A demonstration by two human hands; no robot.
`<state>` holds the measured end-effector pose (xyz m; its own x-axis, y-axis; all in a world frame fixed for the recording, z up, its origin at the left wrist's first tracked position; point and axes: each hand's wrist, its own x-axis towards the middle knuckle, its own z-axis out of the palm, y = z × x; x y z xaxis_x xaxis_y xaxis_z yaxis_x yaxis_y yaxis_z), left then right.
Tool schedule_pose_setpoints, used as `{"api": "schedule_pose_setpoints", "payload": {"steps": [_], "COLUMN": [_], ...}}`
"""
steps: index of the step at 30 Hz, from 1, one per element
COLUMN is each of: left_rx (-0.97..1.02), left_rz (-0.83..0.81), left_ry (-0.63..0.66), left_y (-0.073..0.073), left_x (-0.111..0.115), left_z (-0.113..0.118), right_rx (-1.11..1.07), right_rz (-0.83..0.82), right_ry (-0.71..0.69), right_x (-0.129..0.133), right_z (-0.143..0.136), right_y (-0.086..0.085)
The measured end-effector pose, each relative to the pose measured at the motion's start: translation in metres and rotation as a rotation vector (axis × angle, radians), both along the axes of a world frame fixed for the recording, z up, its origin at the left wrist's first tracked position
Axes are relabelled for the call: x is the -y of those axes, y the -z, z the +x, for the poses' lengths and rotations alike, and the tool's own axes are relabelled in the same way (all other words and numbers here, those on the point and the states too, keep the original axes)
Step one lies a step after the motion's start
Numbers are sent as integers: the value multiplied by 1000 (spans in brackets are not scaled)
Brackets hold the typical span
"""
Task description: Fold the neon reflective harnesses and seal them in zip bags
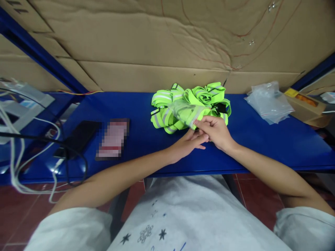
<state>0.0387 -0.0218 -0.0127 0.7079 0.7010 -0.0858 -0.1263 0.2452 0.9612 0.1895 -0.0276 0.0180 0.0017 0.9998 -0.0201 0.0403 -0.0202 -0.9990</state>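
Observation:
Neon-yellow straps with grey reflective stripes and black buckles lie in a heap at the back middle of the blue table. A clear plastic bag extends over the front of the heap, with its near edge at my fingers. My right hand pinches that edge between thumb and fingers. Just to its left, my left hand touches the right one below the bag's edge, its fingertips closed together at the bag and its lower fingers stretched out. The bag hides part of the straps.
At the left lie a phone with a lit, blurred screen, a black device and white cables. A stack of clear bags is at the right, beside an open cardboard box. Cardboard walls the back.

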Motion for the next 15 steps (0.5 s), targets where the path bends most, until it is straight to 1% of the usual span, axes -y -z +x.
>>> {"api": "schedule_pose_setpoints", "payload": {"steps": [1,2,3,5,6,7,8,10,11,13,15], "left_rx": [-44,-96,-142,-183,-161,-124,-121,-172,-222,-312,-363], "left_rz": [85,218,389,802,994,1153,1266,1427,1465,1466,1438], "left_ry": [10,2,-24,-135,-196,-279,-337,-335,-307,-233,-186], "left_y": [-1,-3,-5,-11,-15,-18,-20,-20,-19,-13,-9], "left_x": [-3,-6,-11,-24,-32,-40,-49,-64,-70,-77,-78], "left_z": [-4,-10,-16,-30,-36,-40,-44,-47,-47,-44,-42], "right_rx": [4,13,25,52,72,101,136,230,295,463,665], "right_rz": [4,20,42,88,109,128,149,210,258,423,677], "right_ry": [-13,-27,-40,-49,-41,-34,-30,-48,-71,-109,-104], "right_x": [-1,-1,-2,-2,-2,-2,-2,0,1,5,9], "right_z": [2,5,7,12,14,16,17,17,17,15,14], "right_y": [-2,-3,-5,-7,-8,-8,-8,-7,-7,-7,-7]}}
